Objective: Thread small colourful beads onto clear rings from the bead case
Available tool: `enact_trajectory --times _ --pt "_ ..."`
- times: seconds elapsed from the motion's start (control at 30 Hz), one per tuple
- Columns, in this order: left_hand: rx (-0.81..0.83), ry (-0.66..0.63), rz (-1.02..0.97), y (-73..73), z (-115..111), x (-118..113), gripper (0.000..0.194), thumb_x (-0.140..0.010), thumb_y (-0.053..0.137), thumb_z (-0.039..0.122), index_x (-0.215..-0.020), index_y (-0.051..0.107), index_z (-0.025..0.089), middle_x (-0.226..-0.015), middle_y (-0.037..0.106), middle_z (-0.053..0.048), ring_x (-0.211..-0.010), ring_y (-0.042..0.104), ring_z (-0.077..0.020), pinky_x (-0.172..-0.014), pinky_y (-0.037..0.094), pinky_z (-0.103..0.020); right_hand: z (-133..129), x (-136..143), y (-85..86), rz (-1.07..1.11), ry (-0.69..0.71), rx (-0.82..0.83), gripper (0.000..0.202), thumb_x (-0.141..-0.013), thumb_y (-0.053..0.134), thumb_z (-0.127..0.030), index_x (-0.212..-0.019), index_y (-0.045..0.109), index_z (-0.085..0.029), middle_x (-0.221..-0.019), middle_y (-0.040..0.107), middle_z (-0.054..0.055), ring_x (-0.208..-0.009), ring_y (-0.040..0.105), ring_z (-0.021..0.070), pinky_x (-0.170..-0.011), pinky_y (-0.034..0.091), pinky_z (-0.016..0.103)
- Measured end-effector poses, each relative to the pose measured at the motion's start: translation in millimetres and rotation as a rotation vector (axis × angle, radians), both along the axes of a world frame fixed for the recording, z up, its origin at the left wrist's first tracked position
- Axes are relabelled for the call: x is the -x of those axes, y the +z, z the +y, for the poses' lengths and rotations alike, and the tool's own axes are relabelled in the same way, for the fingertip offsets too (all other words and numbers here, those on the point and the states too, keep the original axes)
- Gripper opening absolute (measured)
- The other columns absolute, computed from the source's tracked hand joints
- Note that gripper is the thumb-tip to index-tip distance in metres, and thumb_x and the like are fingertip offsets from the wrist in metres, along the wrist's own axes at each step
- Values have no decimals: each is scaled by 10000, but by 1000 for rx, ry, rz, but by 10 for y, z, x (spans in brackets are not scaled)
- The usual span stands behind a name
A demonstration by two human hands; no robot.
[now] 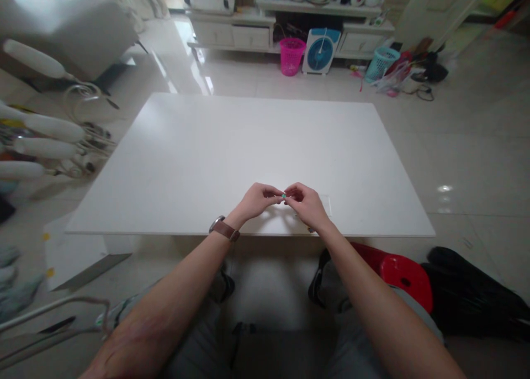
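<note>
My left and right hands, the left hand [256, 199] at 9 o'clock and the right hand [307, 202] at 3, meet over the near edge of the counter [207, 152], thumbs and fingertips pinched together on a small green piece [284, 195] between them. I can't make out its shape from here. Reading from that piece, I have a clear flat item [327, 205] at 3 o'clock, partly behind the right hand, and a pink basket [291, 58] at 12.
</note>
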State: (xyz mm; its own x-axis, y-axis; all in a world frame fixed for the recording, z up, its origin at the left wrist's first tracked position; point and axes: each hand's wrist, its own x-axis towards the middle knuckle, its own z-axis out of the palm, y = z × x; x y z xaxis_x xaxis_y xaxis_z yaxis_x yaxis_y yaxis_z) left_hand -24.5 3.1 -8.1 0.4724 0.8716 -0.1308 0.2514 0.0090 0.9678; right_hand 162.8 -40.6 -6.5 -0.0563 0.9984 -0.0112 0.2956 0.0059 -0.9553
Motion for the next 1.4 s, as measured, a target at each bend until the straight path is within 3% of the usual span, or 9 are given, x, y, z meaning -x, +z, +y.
enact_trajectory --times 0.17,0.27,0.43,0.53,0.67,0.93,1.4 --pt "-10 41 -21 20 -26 -14 295 -739 816 403 -895 808 152 -853 799 -92 -804 729 -216 -740 563 -317 -10 11 39 -2 -5 -8 108 -812 658 -276 -894 657 -206 -834 718 18 -743 677 158 -711 532 295" --pt "-33 82 14 29 16 41 253 -730 808 341 -880 792 138 -842 792 -95 -776 722 -202 -715 564 -307 -23 19 89 -70 -22 9 115 -803 633 -255 -896 674 -203 -865 729 20 -719 662 150 -691 509 287" --pt "-208 156 332 33 170 308 158 -716 736 180 -866 767 144 -798 770 -71 -720 698 -182 -689 541 -301 -35 31 163 -146 -50 58 140 -784 597 -233 -890 683 -200 -823 715 16 -702 652 153 -647 473 273" --pt "-317 118 526 -1 221 451 169 -721 693 138 -863 780 166 -815 771 -72 -750 696 -192 -737 537 -325 -31 38 180 -156 -49 64 125 -777 597 -238 -869 674 -202 -846 716 22 -715 652 154 -652 473 274" --pt "-321 80 658 -87 227 520 188 -740 664 140 -870 798 165 -802 765 -82 -758 696 -207 -762 536 -340 -25 39 180 -152 -35 64 114 -778 602 -243 -858 674 -204 -857 716 27 -734 656 162 -669 483 284" --pt "-338 74 730 -260 230 501 293 -747 580 83 -907 809 170 -817 767 -92 -799 690 -216 -813 541 -343 -30 44 218 -154 -13 64 75 -786 601 -231 -812 666 -204 -834 705 28 -754 661 167 -721 507 303" --pt "-329 61 746 -221 230 501 361 -752 563 48 -1009 799 145 -882 768 -117 -867 702 -240 -880 543 -360 -32 49 248 -172 3 57 72 -787 603 -203 -794 675 -198 -815 711 22 -703 639 147 -713 497 291"
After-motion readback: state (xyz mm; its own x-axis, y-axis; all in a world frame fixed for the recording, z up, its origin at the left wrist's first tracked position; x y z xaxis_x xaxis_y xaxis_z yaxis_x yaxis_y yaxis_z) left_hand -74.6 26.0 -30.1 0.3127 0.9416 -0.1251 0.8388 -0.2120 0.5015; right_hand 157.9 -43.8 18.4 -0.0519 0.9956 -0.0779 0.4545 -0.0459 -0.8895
